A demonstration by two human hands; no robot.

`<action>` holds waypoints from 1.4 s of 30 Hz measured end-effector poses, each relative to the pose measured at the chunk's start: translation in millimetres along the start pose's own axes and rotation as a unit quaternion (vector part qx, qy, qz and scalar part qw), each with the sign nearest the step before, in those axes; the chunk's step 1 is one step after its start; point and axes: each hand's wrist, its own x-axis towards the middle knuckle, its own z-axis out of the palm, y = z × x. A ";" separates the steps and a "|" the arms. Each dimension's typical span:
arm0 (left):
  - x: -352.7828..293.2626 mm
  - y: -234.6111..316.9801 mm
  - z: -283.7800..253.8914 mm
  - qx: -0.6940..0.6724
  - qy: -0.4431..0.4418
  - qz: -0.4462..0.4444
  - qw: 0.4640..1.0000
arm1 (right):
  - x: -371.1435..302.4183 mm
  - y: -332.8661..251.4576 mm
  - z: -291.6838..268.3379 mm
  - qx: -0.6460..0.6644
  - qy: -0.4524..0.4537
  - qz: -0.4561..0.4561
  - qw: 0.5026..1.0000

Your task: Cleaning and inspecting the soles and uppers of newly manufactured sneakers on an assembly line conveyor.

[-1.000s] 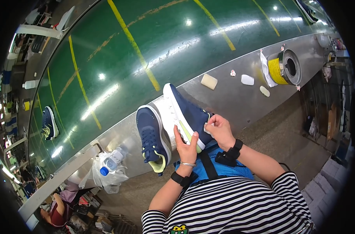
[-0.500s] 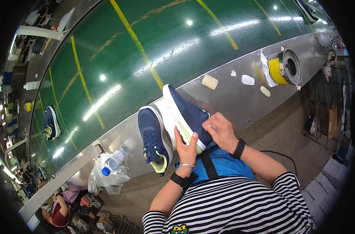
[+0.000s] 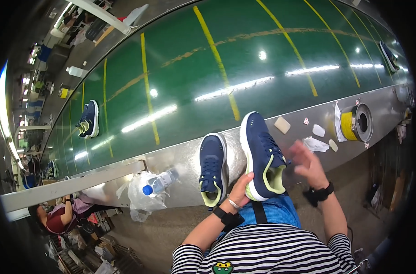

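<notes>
Two navy sneakers with white soles and yellow-green heel trim sit on the steel ledge (image 3: 185,160) before me. My left hand (image 3: 241,188) grips the heel of the right-hand sneaker (image 3: 262,153), which is tipped on its side. The other sneaker (image 3: 212,166) lies flat just to its left. My right hand (image 3: 307,163) hovers open beside the held shoe's opening, blurred, touching nothing.
A green conveyor belt (image 3: 226,68) with yellow lines runs past the ledge, carrying another pair of navy sneakers (image 3: 88,119) at left. A water bottle (image 3: 158,182) on a plastic bag, a yellow tape roll (image 3: 356,122), paper scraps and a tan block (image 3: 282,124) lie on the ledge. A person sits at lower left.
My right hand has come off the tilted sneaker and moved right, fingers spread. My left hand still holds the heel. The pair on the belt has drifted along.
</notes>
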 end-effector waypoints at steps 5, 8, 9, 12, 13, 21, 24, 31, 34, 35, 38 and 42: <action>-8.4 5.2 6.1 0.075 -0.065 -0.004 0.995 | -1.9 17.5 68.5 0.240 -0.010 0.166 0.956; -40.9 17.6 1.4 0.366 0.012 0.100 0.925 | 0.2 43.1 60.7 0.253 -0.047 0.194 0.947; -59.9 26.3 1.7 0.604 0.085 0.196 0.768 | 0.0 45.1 62.4 0.253 -0.046 0.192 0.947; -102.9 47.7 -26.6 0.638 0.215 0.354 0.649 | 3.3 40.8 70.5 0.172 -0.025 0.059 0.983; -106.3 52.1 -41.8 0.632 0.283 0.392 0.606 | 4.4 41.0 72.5 0.171 -0.023 0.058 0.983; -50.8 62.5 -139.9 0.632 0.164 0.202 0.730 | 21.5 66.4 91.5 0.042 -0.028 0.012 0.999; -65.6 56.6 -116.0 0.551 0.143 0.306 0.763 | 13.1 70.0 92.1 -0.080 0.017 -0.089 0.993; -95.6 61.4 -93.2 0.681 0.212 0.418 0.563 | -4.6 37.5 88.2 -0.279 0.026 -0.158 0.947; -98.0 61.7 -90.3 0.692 0.217 0.440 0.528 | -6.9 32.8 89.7 -0.278 0.034 -0.165 0.946; -98.0 61.7 -89.0 0.691 0.218 0.442 0.528 | -7.0 32.7 89.6 -0.279 0.033 -0.167 0.945; -98.5 60.6 -87.5 0.692 0.226 0.458 0.510 | -7.1 35.2 89.7 -0.289 0.037 -0.169 0.942; -99.2 57.8 -90.7 0.697 0.244 0.469 0.484 | -9.5 34.9 91.5 -0.321 0.050 -0.186 0.927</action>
